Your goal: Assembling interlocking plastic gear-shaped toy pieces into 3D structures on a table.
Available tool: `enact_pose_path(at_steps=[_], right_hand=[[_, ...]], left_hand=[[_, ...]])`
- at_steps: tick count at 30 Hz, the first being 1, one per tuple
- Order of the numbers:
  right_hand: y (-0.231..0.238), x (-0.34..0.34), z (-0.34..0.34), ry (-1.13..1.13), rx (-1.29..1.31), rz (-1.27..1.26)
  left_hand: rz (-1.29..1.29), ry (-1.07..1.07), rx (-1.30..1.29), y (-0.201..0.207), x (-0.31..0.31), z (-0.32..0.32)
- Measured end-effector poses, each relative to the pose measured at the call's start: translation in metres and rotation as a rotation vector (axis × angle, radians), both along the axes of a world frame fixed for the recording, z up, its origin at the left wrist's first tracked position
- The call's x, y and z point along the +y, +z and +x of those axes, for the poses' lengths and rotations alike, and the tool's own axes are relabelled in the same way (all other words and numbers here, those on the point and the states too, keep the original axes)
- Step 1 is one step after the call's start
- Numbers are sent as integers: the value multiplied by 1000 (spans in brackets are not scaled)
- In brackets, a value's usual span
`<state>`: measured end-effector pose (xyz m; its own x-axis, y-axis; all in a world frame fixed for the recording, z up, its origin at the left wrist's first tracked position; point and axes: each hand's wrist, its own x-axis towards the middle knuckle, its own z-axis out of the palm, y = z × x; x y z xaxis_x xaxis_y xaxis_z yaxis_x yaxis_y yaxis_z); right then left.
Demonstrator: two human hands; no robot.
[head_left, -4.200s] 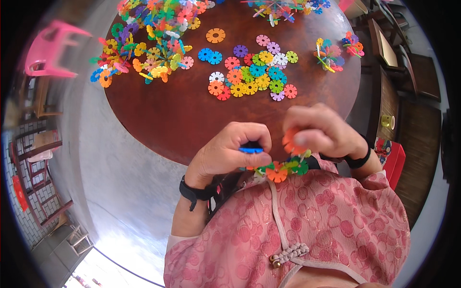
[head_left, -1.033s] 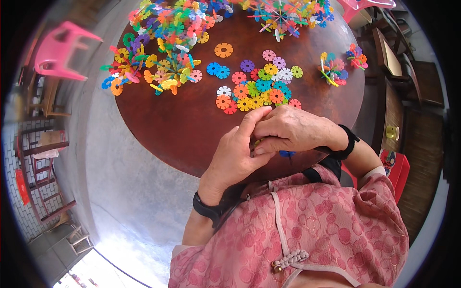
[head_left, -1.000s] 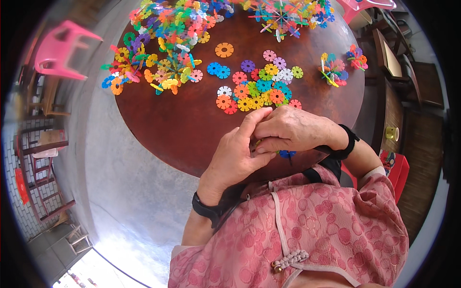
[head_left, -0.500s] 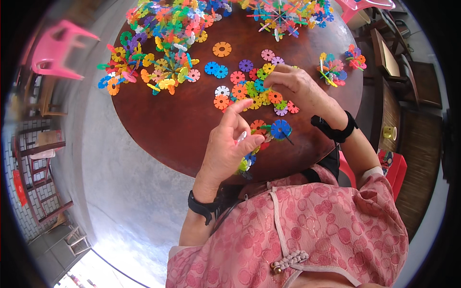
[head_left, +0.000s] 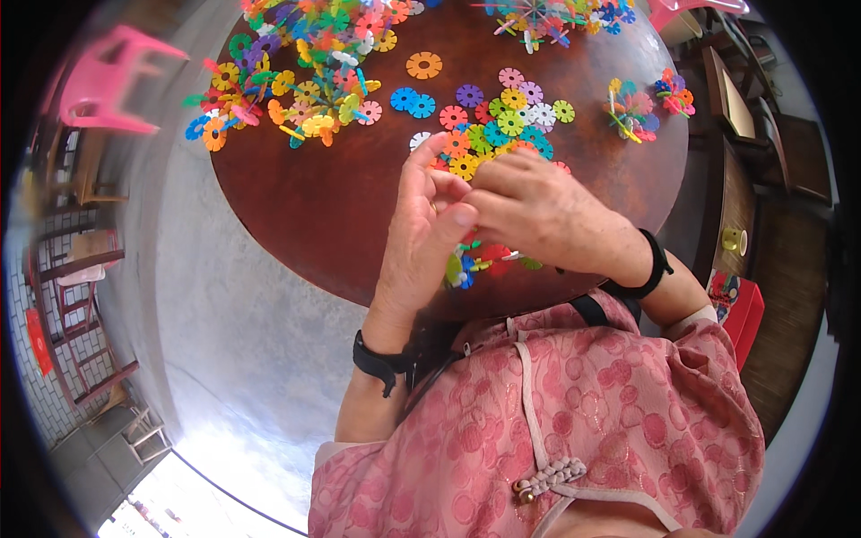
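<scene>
My left hand (head_left: 417, 229) is raised over the near part of the round table, its index finger extended and its thumb bent towards the other fingers. Against its fingertips rests my right hand (head_left: 538, 206), fingers curled in. Whatever sits between the two hands is hidden. Just beyond them lies a loose spread of notched plastic discs, including a yellow disc (head_left: 463, 167), a purple disc (head_left: 469, 96) and a lime green disc (head_left: 512, 122). Below my hands, partly covered, a cluster of joined discs (head_left: 463, 271) sits near the table's front edge.
The dark red-brown table (head_left: 305, 211) bears a large many-coloured disc construction (head_left: 332, 54) at the far left. Two small disc balls, one nearer (head_left: 631, 117) and one farther (head_left: 674, 93), stand at the right. A pink plastic stool (head_left: 112, 81) is on the floor to the left.
My right hand has come back from the loose discs, towards me and leftward, to meet my left hand. The view has shifted slightly, and the near disc cluster is now mostly covered.
</scene>
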<state>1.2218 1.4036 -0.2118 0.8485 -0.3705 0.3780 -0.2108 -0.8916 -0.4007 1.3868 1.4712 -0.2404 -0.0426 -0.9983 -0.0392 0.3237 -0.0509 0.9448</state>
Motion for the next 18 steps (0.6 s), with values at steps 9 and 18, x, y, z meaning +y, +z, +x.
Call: enact_pose_path(at_steps=[9,18], right_hand=[[5,4,-11,-37,200,-58],[43,8,-48,190,221,152]], left_hand=[[51,-128,-341,-4,6,2],[126,-547,15,14,12,-18]])
